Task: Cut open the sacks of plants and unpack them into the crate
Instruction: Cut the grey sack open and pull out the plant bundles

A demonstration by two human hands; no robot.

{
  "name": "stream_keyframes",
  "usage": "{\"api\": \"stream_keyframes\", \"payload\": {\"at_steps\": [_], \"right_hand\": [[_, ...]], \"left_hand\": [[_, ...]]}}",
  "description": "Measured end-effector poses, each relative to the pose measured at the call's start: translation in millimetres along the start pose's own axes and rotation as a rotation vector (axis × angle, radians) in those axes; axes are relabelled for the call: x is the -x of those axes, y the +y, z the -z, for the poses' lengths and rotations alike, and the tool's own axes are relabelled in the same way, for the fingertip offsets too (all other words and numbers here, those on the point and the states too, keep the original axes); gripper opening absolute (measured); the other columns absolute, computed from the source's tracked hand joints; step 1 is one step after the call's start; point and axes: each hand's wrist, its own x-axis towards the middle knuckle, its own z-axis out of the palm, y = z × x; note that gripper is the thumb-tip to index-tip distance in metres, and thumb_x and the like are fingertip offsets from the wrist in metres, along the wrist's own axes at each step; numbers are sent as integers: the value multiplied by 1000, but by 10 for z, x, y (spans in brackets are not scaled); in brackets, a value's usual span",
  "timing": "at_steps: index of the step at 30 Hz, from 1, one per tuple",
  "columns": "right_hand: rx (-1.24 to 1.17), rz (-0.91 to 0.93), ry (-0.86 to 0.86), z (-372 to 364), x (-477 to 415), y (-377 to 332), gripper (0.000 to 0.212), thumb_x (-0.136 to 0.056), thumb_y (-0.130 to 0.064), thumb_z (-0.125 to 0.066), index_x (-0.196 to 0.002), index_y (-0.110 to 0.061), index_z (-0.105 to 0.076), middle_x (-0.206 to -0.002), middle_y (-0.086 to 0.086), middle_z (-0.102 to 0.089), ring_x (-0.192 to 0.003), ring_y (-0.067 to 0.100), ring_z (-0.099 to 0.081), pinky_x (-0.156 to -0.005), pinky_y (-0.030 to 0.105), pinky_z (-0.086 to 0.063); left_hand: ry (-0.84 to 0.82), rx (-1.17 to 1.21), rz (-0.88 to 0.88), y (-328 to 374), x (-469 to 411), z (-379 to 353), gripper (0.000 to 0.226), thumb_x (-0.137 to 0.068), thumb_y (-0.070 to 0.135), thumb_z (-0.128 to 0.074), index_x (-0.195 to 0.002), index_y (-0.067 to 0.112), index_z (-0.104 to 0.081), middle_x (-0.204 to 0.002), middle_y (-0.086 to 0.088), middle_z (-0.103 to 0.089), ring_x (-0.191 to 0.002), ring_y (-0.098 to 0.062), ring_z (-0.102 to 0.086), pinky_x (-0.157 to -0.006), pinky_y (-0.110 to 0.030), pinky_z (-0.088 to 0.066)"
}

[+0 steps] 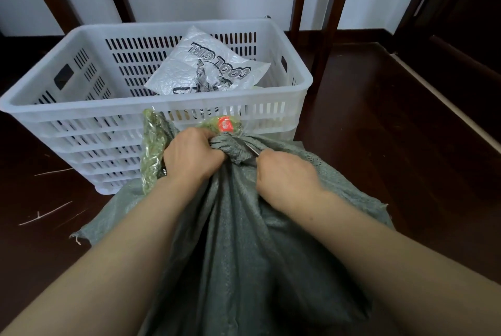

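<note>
Gripping the bunched neck of the sack (238, 227), left hand (193, 156) curls tight; right hand (284, 181) curls round a knife (249, 147) at the neck. It sits on the floor (366, 146), likely soft and floppy, so hold it at the neck. Bagged plants (153, 146) poke out, probably crushable; crate (162, 108) just behind.

The slotted crate (162, 102) is white. The sack (238, 240) before it is woven grey-green. The bag (189, 64) inside the crate is whitish, printed black.
</note>
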Motion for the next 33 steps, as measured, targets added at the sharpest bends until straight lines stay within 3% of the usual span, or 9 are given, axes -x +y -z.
{"api": "stream_keyframes", "payload": {"at_steps": [3,7,11,16,20,24,25,28,33], "right_hand": [[-18,-11,18,-37,18,38,6,-94,-14,-41,-89,-15,-44,-90,6,-56,-87,28,-57,-63,32,-32],[-68,-29,40,-64,-82,-36,12,-93,-14,-41,-98,-11,-52,-106,11,-62,-96,31,-60,-65,32,-33],[-110,-21,-1,-63,-141,-85,6,-92,-14,-42,-88,-14,-46,-90,6,-53,-86,30,-54,-61,30,-32],[-79,-8,12,-104,-67,3,17,-95,-16,-41,-78,-15,-40,-68,-2,-41,-66,22,-44,-46,30,-23],[-120,-31,16,-105,-79,-16,11,-96,-16,-41,-85,-14,-42,-80,2,-47,-74,24,-45,-62,32,-33],[-145,-24,-6,-112,-135,-135,7,-94,-15,-41,-88,-15,-44,-98,10,-59,-79,25,-45,-64,32,-34],[-140,-17,-13,-118,-123,-139,7,-94,-15,-41,-88,-15,-44,-96,8,-58,-78,25,-44,-64,32,-33],[-108,3,-23,-129,-54,-104,7,-93,-14,-41,-86,-15,-43,-80,2,-47,-75,24,-45,-57,32,-30],[-148,-21,-17,-107,-116,-74,12,-95,-16,-41,-83,-14,-44,-80,2,-43,-75,23,-44,-59,30,-31]], "left_hand": [[4,14,12,16,-32,-34,15,-71,21,-67,-85,18,-72,-72,-4,-62,-76,-31,-58,-62,-28,-37],[6,-24,-28,37,2,-103,17,-71,25,-68,-84,16,-70,-75,-6,-65,-82,-33,-62,-61,-28,-38],[22,-5,5,-10,23,-86,15,-72,26,-69,-84,18,-71,-69,-2,-58,-79,-31,-60,-61,-27,-37],[8,114,98,-9,-30,-54,10,-70,21,-67,-78,16,-72,-69,-3,-64,-74,-29,-59,-60,-27,-38],[3,131,71,26,18,-95,13,-70,23,-70,-82,20,-72,-72,-5,-66,-79,-30,-61,-62,-28,-41],[-19,146,83,-30,43,-80,12,-69,24,-73,-81,21,-73,-68,-3,-64,-76,-29,-62,-61,-28,-43],[-21,168,98,-60,27,-54,6,-67,22,-73,-73,21,-71,-63,-2,-62,-73,-28,-61,-60,-28,-41],[-32,205,141,-101,-22,1,23,-66,17,-74,-54,24,-55,-52,4,-52,-66,-26,-56,-57,-27,-35],[-17,145,111,15,38,-98,11,-69,22,-72,-69,14,-64,-63,-1,-59,-71,-27,-58,-58,-26,-38]]}}
